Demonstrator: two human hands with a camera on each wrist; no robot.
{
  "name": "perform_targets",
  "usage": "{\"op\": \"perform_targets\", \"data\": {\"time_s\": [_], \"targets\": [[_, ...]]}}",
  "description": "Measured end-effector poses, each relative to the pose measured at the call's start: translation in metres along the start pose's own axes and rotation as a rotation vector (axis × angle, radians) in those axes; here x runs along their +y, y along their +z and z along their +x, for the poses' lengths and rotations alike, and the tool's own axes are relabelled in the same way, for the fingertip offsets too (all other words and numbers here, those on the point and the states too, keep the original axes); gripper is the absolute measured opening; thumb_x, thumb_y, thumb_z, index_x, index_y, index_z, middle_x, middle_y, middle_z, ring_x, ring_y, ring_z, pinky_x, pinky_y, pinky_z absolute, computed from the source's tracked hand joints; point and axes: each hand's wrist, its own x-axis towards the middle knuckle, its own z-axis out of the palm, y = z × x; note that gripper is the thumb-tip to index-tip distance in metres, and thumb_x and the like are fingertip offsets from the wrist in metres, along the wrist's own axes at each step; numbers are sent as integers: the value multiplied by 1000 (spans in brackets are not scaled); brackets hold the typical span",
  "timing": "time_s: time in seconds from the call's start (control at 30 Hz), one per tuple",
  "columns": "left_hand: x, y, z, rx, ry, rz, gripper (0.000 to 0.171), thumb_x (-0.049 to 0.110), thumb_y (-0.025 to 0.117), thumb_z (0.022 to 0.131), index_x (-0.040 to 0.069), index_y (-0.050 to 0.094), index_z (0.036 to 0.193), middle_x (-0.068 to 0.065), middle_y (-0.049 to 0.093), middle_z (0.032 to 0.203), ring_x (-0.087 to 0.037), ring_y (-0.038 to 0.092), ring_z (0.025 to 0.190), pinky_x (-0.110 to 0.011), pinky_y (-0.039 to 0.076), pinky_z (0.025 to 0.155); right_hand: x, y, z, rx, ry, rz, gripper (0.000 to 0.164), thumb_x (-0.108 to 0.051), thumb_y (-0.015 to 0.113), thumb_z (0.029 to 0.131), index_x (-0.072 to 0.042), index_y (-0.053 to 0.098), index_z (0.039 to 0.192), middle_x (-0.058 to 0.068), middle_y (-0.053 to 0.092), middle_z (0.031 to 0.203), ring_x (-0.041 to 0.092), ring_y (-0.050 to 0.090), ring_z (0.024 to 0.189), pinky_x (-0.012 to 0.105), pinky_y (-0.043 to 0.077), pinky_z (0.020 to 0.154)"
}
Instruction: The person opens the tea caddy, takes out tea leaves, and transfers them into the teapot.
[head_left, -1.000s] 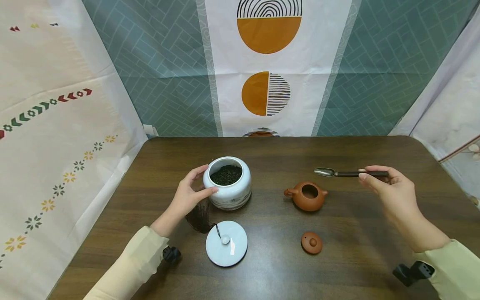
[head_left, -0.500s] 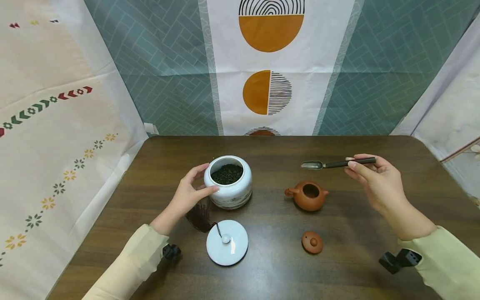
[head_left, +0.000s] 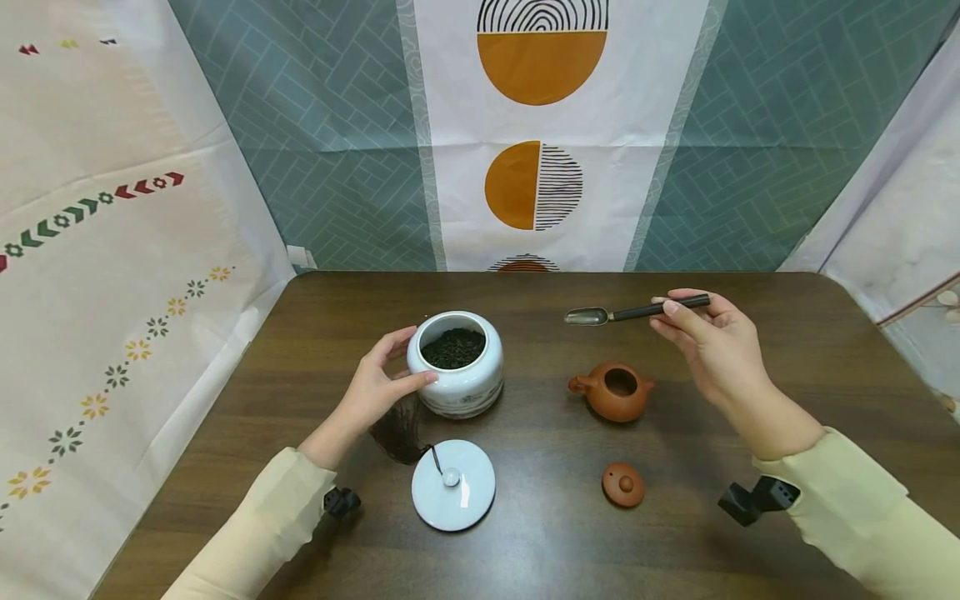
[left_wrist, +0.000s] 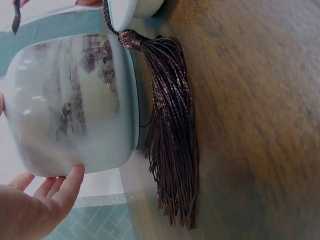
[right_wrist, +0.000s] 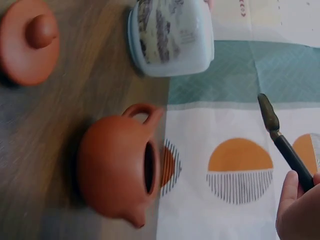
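Observation:
A white porcelain tea jar, painted with a dark landscape, stands without its lid and holds dark loose tea leaves. My left hand steadies its left side, thumb at the front and fingers around the back. In my right hand, thumb and fingers pinch the dark handle of a tea scoop. The scoop's metal bowl points left, raised above the table behind the teapot; no leaves show in it. Below the scoop sits a small brown clay teapot, uncovered, its handle to the left and spout to the right.
The jar's white lid lies knob up in front of the jar, with a dark brown tassel corded to it. Nearer than the teapot lies its clay lid. The wooden table ends at a patterned cloth backdrop.
My right hand has carried the tea scoop leftward and farther back, from right of the teapot to behind it. The left hand and the jar have stayed in place.

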Motion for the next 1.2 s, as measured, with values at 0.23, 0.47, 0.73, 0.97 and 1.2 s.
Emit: {"op": "perform_targets", "data": {"time_s": [0.23,0.47,0.73,0.97,1.2], "targets": [[-1,-1,-1,4,11,55,70,8,76,80,2,41,140,-17,44,141,-34,44,128,-51,45,98,3,21,5,3,50,-46,10,-2,63,88,-2,63,98,7,67,95,14,69,85,24,55,79],[-2,-2,-2,11,8,70,69,10,76,80,2,42,140,-17,45,141,-34,44,128,-53,44,98,7,38,10,-22,76,-92,11,-5,62,90,-4,61,101,6,66,96,13,68,88,23,54,81],[0,-2,-1,12,9,70,68,10,76,81,3,42,140,-17,47,139,-34,45,127,-56,40,100,15,60,17,25,108,-137,20,-6,61,91,2,55,108,4,64,98,10,69,88,21,53,82],[-2,-1,-1,14,8,64,68,9,76,81,3,42,140,-17,46,139,-34,45,127,-56,39,101,30,75,27,4,89,-226,10,-5,55,95,-2,55,104,0,66,91,7,68,84,20,54,80],[-1,-1,-1,6,0,62,69,10,76,81,4,42,140,-16,46,140,-34,44,128,-56,39,101,47,93,34,-6,57,-353,7,-3,54,95,-4,56,102,-2,61,90,7,64,84,20,54,81]]}}
